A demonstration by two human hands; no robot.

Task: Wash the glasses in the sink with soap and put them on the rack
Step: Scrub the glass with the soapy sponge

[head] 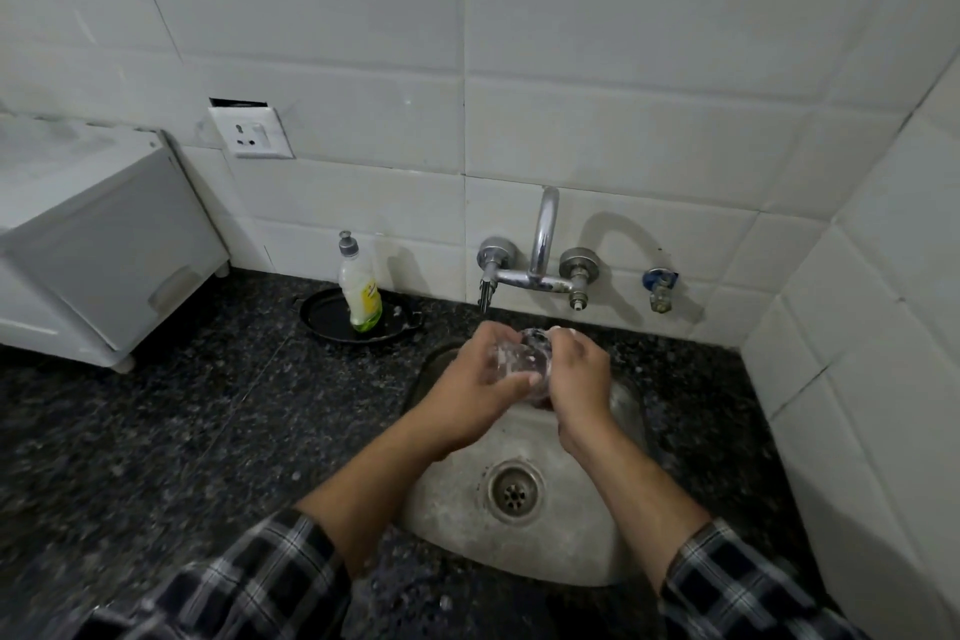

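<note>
While the left hand [475,382] curls round the glass [519,360] above the sink [571,530] and the right hand [577,379] grips its other side, slick skin could let it slip. Falling, it might crack

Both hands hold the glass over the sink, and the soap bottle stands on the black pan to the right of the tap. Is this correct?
No: in the head view the soap bottle stands on the black pan to the left of the tap, not the right. The rest holds.
</note>
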